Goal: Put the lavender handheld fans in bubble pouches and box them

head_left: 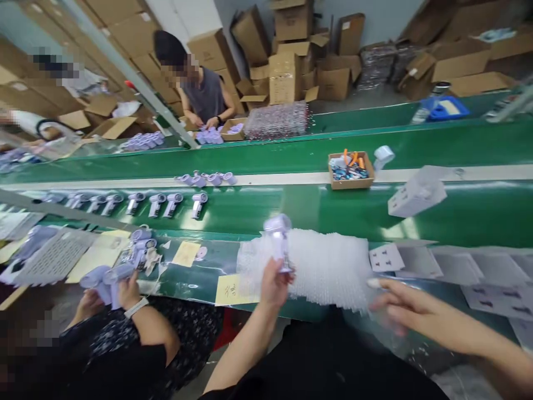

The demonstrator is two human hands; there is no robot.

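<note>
My left hand (275, 283) grips the handle of a small lavender hair-dryer-shaped device (278, 228), held upright over the bench. Beneath and beside it lies a stack of clear bubble-wrap bags (328, 266). At the right edge of that stack is my right hand (410, 308). Its index finger stretches out, the other fingers are partly bent and slightly blurred, and nothing shows in it. A white tip covers one finger. Just beyond this hand, a row of white boxes (387, 258) with small printed device pictures leans along the bench.
A green conveyor belt (250, 214) carries several lavender devices (199, 205) and a white box (416, 191). Behind stands a small carton (352, 172) of tools and parts. On the left a co-worker's hands (129, 291) hold lavender devices; another person (204, 94) works across the belt.
</note>
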